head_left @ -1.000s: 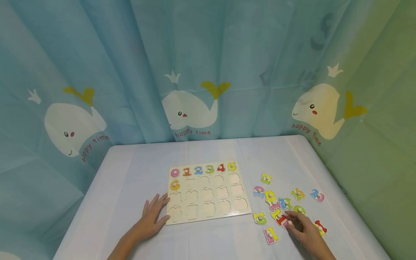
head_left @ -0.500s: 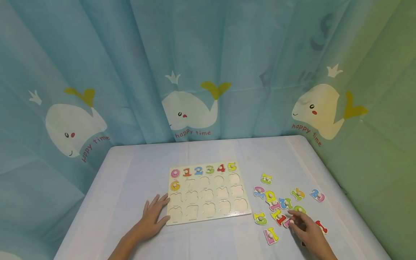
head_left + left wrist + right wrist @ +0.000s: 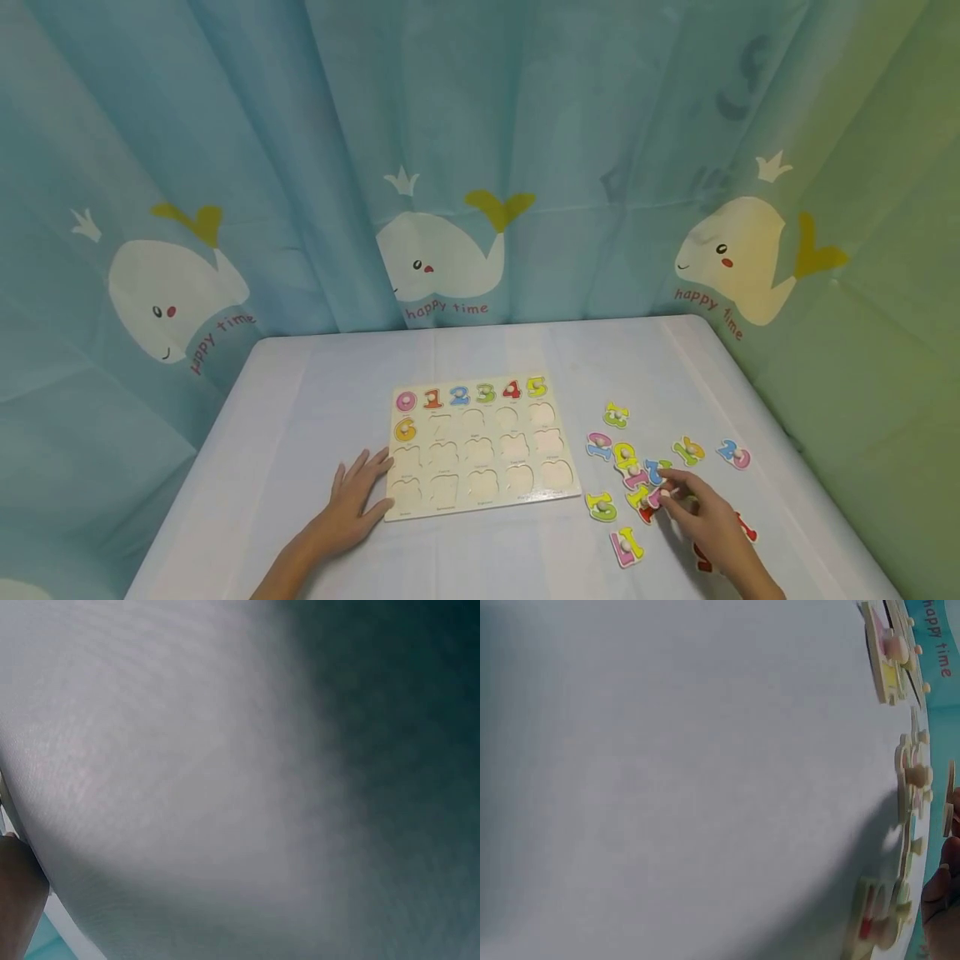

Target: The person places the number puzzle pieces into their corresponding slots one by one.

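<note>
My left hand (image 3: 352,502) rests with fingers spread at the left edge of a wooden number puzzle board (image 3: 459,507). Coloured numbers 0 to 6 sit in the board's upper recesses; the other recesses show bare wood. Over the loose pieces, my right hand (image 3: 705,515) pinches a pink knobbed puzzle piece (image 3: 656,497) between thumb and fingers. In the right wrist view this piece (image 3: 949,801) appears edge-on, raised off the table; its number is mostly hidden. Beneath it in the head view lies a yellow-and-red number piece (image 3: 641,503).
Several knobbed number pieces lie right of the board, including a pink-and-yellow one (image 3: 627,547), a green-and-yellow one (image 3: 601,506) and a blue-and-pink one (image 3: 733,454). Some are partly under my right hand. A whale-print curtain (image 3: 585,250) hangs behind the white table (image 3: 315,400).
My right hand has lifted the pink piece from the pile and moved it slightly away and to the left. A dark red piece now shows beneath the wrist. The left hand stays put.
</note>
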Available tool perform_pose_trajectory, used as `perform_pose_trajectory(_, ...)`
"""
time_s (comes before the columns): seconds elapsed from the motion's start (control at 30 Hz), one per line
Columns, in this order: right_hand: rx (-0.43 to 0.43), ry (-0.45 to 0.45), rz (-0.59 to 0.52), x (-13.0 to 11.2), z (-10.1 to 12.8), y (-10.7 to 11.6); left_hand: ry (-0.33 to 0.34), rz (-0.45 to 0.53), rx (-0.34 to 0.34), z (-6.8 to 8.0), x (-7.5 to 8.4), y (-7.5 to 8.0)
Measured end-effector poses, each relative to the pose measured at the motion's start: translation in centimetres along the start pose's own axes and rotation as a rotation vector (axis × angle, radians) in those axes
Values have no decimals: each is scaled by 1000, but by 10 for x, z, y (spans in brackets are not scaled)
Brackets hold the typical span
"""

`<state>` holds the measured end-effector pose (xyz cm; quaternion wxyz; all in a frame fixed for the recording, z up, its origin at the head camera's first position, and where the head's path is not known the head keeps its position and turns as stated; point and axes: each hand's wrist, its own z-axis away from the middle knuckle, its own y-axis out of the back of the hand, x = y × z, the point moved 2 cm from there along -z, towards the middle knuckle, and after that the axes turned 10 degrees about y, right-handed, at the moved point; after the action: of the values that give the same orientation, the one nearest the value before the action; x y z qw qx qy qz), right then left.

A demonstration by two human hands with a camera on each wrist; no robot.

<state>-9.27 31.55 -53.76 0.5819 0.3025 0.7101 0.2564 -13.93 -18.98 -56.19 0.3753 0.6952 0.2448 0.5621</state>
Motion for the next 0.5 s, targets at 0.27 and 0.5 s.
perform_pose_trajectory(0.27,11,85,9,-11,-15,-3,-3,11,7,0,0,0)
perform_pose_trajectory(0.5,5,139,-24,-18,-27,-6,0,26,3,1,0,0)
